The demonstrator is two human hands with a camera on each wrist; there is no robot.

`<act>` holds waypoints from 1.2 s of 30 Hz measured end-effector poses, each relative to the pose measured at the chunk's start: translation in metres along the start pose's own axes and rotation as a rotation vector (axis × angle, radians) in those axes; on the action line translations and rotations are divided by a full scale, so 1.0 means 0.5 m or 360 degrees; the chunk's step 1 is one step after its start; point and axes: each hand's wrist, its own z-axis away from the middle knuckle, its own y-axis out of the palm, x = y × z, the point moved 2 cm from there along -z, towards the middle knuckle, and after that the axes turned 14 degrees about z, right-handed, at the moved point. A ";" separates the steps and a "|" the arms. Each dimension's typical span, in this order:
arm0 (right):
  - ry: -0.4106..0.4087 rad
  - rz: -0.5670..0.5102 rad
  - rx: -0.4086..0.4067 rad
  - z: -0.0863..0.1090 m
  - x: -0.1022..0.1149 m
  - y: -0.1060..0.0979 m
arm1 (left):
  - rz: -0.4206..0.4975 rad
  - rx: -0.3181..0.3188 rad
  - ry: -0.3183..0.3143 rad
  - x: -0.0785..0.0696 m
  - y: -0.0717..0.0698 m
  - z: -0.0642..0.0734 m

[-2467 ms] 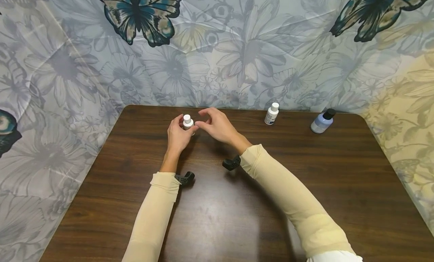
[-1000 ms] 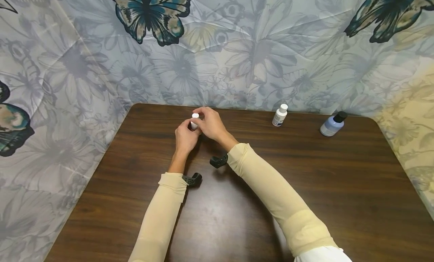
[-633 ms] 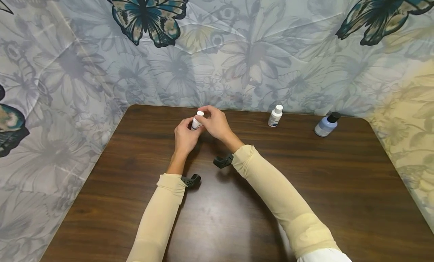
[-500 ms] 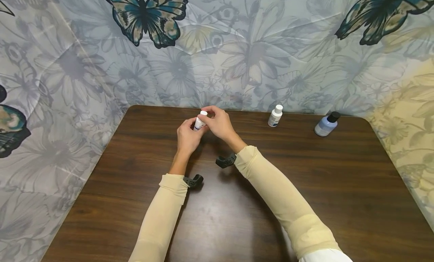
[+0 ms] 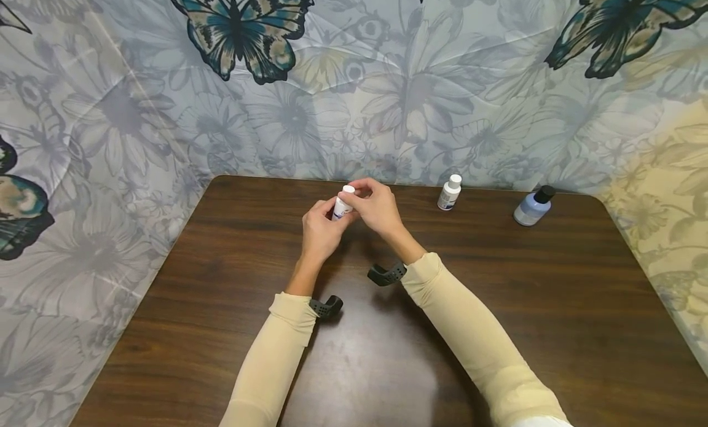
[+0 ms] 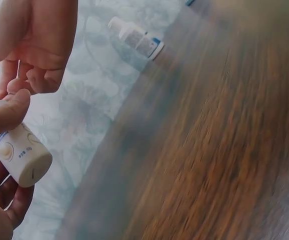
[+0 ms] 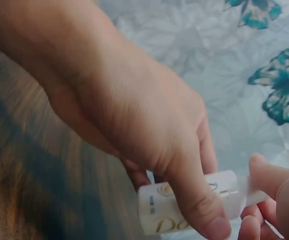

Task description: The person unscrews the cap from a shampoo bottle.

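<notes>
In the head view, both hands meet at a small white bottle (image 5: pixel 342 208) near the table's far edge. My left hand (image 5: pixel 321 233) grips its body, thumb across the label, as the left wrist view shows from the base end of the bottle (image 6: pixel 27 157). Gold lettering shows on the bottle (image 7: pixel 172 224) in the right wrist view. My right hand (image 5: pixel 381 209) pinches around the white cap (image 5: pixel 348 189), its thumb and fingers at the top end. The right hand (image 7: pixel 287 200) partly hides the cap, which is blurred there. The bottle leans slightly to the right.
Another white bottle (image 5: pixel 449 192) stands upright to the right near the table's back edge. Farther right is a pale blue bottle (image 5: pixel 532 207) with a black cap. The brown wooden table (image 5: pixel 498 279) backs onto a cloth (image 5: pixel 409 95) printed with butterflies and flowers.
The right hand, earlier beside the bottle with its fingers apart, has closed on the top end. Both hands have carried the bottle rightward, and it has gone from upright to tilted.
</notes>
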 end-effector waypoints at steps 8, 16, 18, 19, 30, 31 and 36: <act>-0.0030 0.0057 -0.0121 0.053 -0.022 -0.036 | 0.0017 0.0125 0.0108 -0.014 0.030 0.025; -0.0061 0.0166 -0.0184 0.088 -0.021 -0.071 | 0.0113 0.0233 0.0145 -0.038 0.046 0.042; -0.0077 0.0189 -0.0188 0.094 -0.020 -0.080 | 0.0122 0.0246 0.0148 -0.043 0.050 0.045; -0.0084 0.0192 -0.0189 0.096 -0.021 -0.084 | 0.0126 0.0256 0.0150 -0.046 0.053 0.046; -0.0108 0.0087 -0.0253 0.105 -0.025 -0.118 | 0.0085 0.0329 0.0276 -0.075 0.066 0.034; -0.0113 0.0077 -0.0259 0.105 -0.025 -0.121 | 0.0084 0.0344 0.0285 -0.078 0.068 0.032; -0.0131 0.0025 -0.0319 0.110 -0.025 -0.141 | 0.0078 0.0447 0.0336 -0.096 0.076 0.021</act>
